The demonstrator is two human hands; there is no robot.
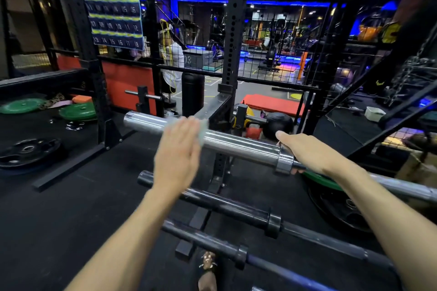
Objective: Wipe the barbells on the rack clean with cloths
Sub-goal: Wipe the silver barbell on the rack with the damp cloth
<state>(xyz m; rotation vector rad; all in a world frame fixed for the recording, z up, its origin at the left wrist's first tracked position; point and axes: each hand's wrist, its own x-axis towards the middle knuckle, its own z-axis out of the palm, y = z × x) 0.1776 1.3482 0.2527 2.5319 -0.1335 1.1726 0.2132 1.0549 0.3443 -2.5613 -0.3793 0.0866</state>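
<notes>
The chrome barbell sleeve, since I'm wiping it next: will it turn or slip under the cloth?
Probably both. The chrome barbell sleeve is round and glossy, so the cloth under the left hand should glide. It may spin, which is perhaps why the right hand grips by the collar.

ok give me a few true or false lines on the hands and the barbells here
1. The left hand presses a pale cloth on the chrome barbell sleeve. True.
2. The right hand lies on a green plate. False: it grips the top barbell just past the collar.
3. Two darker barbells lie below the chrome one. True.
4. The cloth covers the sleeve's end. False: the end is bare.
</notes>
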